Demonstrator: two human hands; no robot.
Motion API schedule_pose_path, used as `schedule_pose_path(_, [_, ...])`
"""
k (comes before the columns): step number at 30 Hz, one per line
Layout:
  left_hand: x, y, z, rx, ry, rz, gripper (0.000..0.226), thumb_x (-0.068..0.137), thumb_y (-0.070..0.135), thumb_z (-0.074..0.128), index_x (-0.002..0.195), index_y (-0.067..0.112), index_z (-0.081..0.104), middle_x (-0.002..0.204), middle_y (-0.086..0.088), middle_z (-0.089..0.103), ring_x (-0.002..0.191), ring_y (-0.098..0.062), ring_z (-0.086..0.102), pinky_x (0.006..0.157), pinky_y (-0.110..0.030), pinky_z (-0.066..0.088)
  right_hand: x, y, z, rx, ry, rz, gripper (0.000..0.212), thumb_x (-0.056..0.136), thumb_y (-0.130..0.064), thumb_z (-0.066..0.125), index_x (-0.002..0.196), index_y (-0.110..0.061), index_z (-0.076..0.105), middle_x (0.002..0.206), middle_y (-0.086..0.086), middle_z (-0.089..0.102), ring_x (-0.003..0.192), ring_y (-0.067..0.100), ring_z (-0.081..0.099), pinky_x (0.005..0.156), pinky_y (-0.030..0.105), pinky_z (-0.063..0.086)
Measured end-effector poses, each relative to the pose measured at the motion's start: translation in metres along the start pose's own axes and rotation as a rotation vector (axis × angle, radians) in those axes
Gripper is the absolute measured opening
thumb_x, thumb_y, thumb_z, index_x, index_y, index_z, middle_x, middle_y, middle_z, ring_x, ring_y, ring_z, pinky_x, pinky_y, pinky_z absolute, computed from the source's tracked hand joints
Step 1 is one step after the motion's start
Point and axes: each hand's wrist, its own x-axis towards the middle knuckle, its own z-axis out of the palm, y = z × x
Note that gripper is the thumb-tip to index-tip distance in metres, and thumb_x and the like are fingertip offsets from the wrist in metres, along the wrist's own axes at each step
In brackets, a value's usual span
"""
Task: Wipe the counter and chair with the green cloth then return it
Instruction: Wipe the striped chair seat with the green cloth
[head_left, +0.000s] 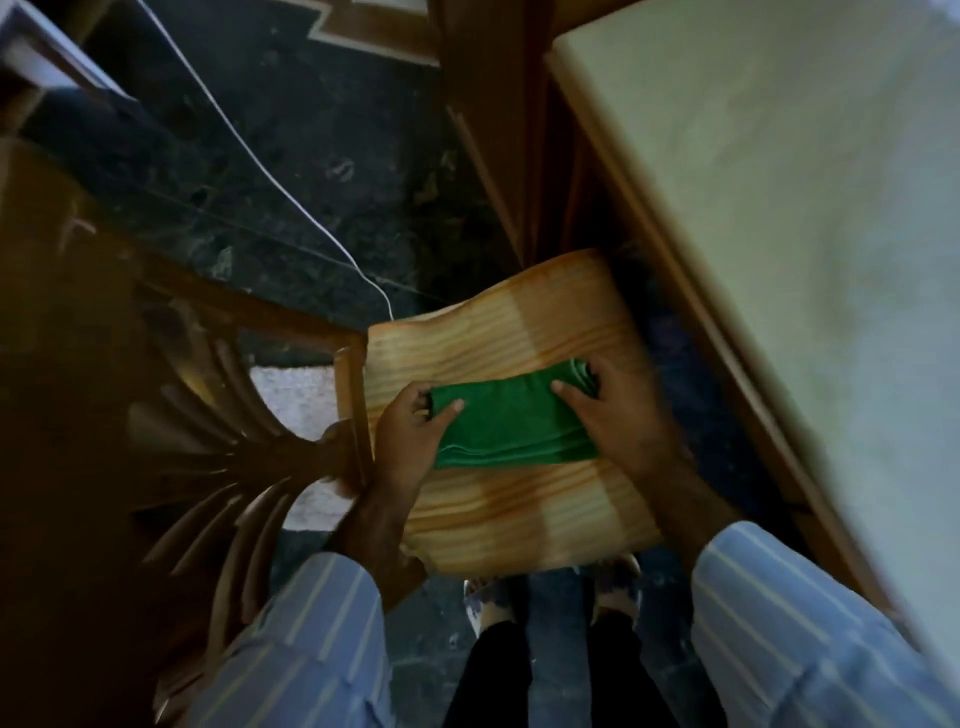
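A folded green cloth (511, 422) lies flat on the light wooden seat of the chair (519, 499) in the middle of the head view. My left hand (410, 441) grips the cloth's left end, thumb on top. My right hand (608, 410) presses on its right end with the fingers spread over the folds. The chair's dark carved backrest (208, 457) stands to the left. The pale counter (779, 208) with a wooden edge runs along the right side.
Dark marble floor (291, 171) lies beyond the chair, crossed by a thin white cable (291, 200). My feet in slippers (550, 597) stand just below the seat's near edge. Wooden cabinet panels (498, 130) rise at the top centre.
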Motion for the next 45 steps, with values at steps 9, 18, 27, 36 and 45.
schedule_pose_path(9, [0.120, -0.102, -0.014, 0.056, 0.076, -0.107, 0.036, 0.078, 0.022, 0.076, 0.112, 0.022, 0.065, 0.117, -0.011, 0.073, 0.109, -0.029, 0.069, 0.092, -0.051, 0.057, 0.091, 0.054, 0.116, 0.292, -0.076, 0.209, 0.046, 0.091, 0.000, 0.073, 0.136, -0.005, 0.060, 0.128, 0.024, 0.070, 0.116, 0.040, 0.070, 0.102, 0.058, 0.057])
schedule_pose_path(18, [0.167, -0.104, 0.022, 0.803, 0.156, 0.384, 0.056, 0.083, 0.040, 0.067, 0.133, 0.018, 0.056, 0.138, -0.010, 0.056, 0.130, -0.032, 0.048, 0.110, -0.051, 0.039, 0.155, 0.085, 0.108, -0.350, 0.131, -0.230, 0.044, 0.099, -0.029, 0.059, 0.140, -0.011, 0.058, 0.144, 0.016, 0.060, 0.134, 0.037, 0.055, 0.113, 0.049, 0.044])
schedule_pose_path(27, [0.170, -0.142, 0.060, 1.152, -0.096, 0.665, 0.078, 0.097, 0.060, 0.036, 0.158, 0.013, 0.024, 0.167, -0.007, 0.022, 0.154, -0.027, 0.020, 0.124, -0.052, 0.015, 0.162, 0.169, 0.087, -0.858, 0.362, -0.454, 0.060, 0.110, -0.048, 0.026, 0.163, -0.020, 0.029, 0.173, 0.010, 0.026, 0.161, 0.031, 0.024, 0.128, 0.051, 0.023])
schedule_pose_path(36, [0.152, -0.142, 0.077, 0.980, 0.003, 0.617, 0.053, 0.091, 0.001, 0.040, 0.142, 0.006, 0.052, 0.152, -0.010, 0.049, 0.141, -0.029, 0.047, 0.118, -0.049, 0.032, 0.161, 0.170, 0.090, -0.906, 0.412, -0.448, 0.058, 0.110, -0.046, 0.028, 0.163, -0.022, 0.028, 0.173, 0.008, 0.024, 0.161, 0.030, 0.023, 0.129, 0.050, 0.020])
schedule_pose_path(45, [-0.041, -0.177, 0.076, 0.829, -0.089, 0.267, 0.056, 0.080, 0.003, 0.044, 0.130, 0.016, 0.065, 0.124, -0.006, 0.072, 0.108, -0.025, 0.072, 0.098, -0.042, 0.054, 0.160, 0.173, 0.093, -0.893, 0.459, -0.462, 0.058, 0.110, -0.045, 0.028, 0.163, -0.022, 0.030, 0.172, 0.009, 0.027, 0.160, 0.031, 0.025, 0.129, 0.051, 0.020])
